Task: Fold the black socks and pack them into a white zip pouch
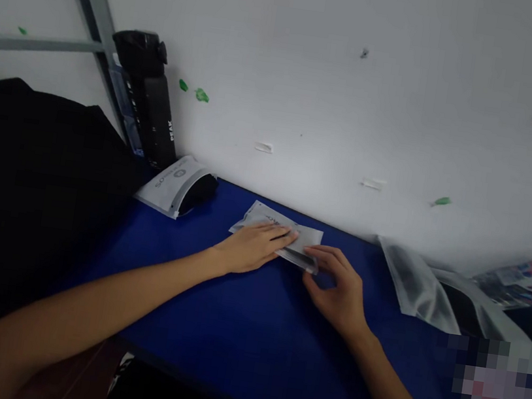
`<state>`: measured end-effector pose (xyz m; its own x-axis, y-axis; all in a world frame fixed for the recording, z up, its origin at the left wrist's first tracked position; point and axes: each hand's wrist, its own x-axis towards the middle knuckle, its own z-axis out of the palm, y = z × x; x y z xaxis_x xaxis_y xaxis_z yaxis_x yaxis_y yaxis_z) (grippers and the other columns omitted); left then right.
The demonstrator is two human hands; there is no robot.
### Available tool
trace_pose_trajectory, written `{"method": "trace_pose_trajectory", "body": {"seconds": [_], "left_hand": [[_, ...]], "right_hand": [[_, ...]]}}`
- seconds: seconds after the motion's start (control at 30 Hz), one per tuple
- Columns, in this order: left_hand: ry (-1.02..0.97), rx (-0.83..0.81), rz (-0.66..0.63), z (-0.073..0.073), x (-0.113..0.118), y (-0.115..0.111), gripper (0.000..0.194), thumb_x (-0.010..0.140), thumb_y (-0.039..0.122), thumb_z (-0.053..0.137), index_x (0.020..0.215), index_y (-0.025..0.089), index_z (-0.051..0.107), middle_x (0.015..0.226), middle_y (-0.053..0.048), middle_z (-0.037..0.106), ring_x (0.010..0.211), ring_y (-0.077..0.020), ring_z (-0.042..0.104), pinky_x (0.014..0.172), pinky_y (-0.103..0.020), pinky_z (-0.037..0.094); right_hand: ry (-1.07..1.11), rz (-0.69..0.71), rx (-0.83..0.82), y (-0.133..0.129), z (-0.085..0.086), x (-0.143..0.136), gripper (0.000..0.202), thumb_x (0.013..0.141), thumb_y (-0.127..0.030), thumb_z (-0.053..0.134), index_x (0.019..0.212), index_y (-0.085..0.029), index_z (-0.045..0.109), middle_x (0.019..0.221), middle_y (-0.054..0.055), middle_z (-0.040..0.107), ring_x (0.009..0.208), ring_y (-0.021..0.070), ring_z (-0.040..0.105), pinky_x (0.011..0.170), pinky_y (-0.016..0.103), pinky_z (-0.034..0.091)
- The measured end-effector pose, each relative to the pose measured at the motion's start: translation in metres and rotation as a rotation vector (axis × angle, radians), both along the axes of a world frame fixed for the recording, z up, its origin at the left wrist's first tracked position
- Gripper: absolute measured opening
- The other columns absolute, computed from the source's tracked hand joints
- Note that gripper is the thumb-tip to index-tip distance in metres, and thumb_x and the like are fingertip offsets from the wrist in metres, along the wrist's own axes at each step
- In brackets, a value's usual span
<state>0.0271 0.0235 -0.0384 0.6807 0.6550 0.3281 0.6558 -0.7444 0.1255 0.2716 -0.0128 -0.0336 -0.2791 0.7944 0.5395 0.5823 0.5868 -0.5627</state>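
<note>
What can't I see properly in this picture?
All in the head view:
Part of the middle pouch: under the left hand.
Most of the black thing: inside the pouch near the bottle.
Lower-right patch: blurred into blocks.
Right arm: cut off by bottom edge.

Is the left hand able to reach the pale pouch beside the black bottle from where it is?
Probably yes: just blue tabletop shows between the left hand and the pale pouch. The hand would likely have to lift off the middle pouch first.
</note>
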Motion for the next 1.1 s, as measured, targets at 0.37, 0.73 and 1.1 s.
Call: {"method": "trace_pose_trajectory", "body": {"seconds": [0.37,0.73,1.1], "left_hand": [[0.013,0.033,0.048,-0.002,0.002,0.003,0.055,0.116,0.041,0.029,0.163,0.016,0.043,0.164,-0.016,0.050,0.156,-0.0264,0.044,0.132,-0.049,0.034],[-0.207,0.350,-0.191,0.003,0.012,-0.008,0.024,0.109,0.019,0.053,0.119,0.017,0.075,0.121,-0.008,0.079,0.111,-0.0229,0.074,0.095,-0.039,0.057],[-0.103,0.415,-0.332,0.001,0.008,-0.001,0.028,0.112,0.018,0.047,0.111,0.020,0.075,0.109,-0.004,0.081,0.096,-0.0171,0.073,0.083,-0.034,0.048]], "right_hand": [[0.086,0.084,-0.078,0.007,-0.006,0.006,0.014,0.098,-0.037,0.073,0.103,-0.027,0.065,0.115,0.007,0.082,0.089,0.0259,0.081,0.080,0.040,0.069],[0.001,0.166,0.167,0.005,-0.001,0.004,0.012,0.098,-0.021,0.071,0.087,-0.025,0.070,0.112,0.007,0.076,0.096,0.0225,0.076,0.085,0.038,0.065],[-0.043,0.213,0.129,0.002,-0.008,0.001,0.017,0.096,-0.012,0.067,0.084,-0.024,0.070,0.115,0.006,0.074,0.089,0.0197,0.075,0.079,0.035,0.062]]}}
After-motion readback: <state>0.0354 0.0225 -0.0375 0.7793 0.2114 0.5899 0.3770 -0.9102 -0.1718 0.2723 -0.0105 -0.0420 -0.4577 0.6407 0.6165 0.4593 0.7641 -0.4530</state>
